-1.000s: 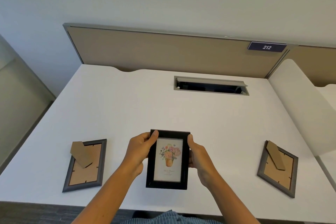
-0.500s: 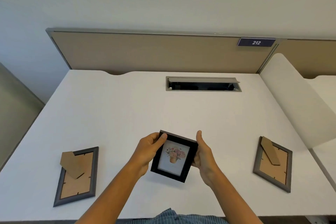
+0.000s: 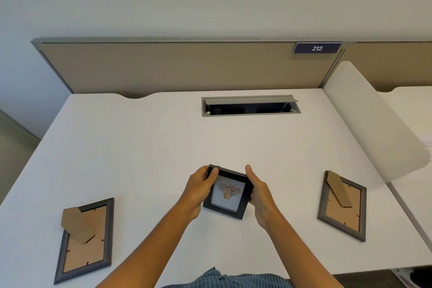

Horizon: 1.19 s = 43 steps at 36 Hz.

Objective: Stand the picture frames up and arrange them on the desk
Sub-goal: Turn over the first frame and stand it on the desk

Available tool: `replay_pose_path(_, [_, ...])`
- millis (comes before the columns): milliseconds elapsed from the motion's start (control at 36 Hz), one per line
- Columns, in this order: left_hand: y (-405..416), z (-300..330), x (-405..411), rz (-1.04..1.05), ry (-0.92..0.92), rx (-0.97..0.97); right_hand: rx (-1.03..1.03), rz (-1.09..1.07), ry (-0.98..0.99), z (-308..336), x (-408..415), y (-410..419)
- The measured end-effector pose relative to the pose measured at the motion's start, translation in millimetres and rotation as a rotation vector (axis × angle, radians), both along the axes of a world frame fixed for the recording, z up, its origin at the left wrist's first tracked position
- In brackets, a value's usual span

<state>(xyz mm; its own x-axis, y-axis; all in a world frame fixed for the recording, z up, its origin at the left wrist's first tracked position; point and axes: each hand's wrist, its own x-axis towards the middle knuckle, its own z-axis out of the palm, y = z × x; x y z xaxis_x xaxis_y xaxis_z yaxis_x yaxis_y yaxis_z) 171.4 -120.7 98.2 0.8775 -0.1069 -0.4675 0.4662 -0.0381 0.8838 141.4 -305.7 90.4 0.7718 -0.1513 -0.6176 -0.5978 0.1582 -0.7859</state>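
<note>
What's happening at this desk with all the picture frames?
A person is setting out picture frames on a white desk. Both hands hold a black frame with a flower print, the left hand on its left edge and the right hand on its right. It is tilted, and whether its bottom edge touches the desk is unclear. Two grey frames, the left grey frame and the right grey frame, lie face down with cardboard stands showing.

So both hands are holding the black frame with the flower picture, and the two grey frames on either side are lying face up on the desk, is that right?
Not quite. In the head view the left hand and right hand do hold the black frame, but the left grey frame and right grey frame lie face down on the desk, their cardboard backs and stands showing.
</note>
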Motion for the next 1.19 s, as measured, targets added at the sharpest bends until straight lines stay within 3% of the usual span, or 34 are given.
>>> replay_pose_path(694, [1, -9, 24, -0.049, -0.027, 0.039, -0.027, 0.007, 0.007, -14, 17, 2])
replay_pose_path(1194, [13, -30, 14, -0.062, -0.049, 0.164, -0.177, 0.048, -0.017, -2, 16, -9])
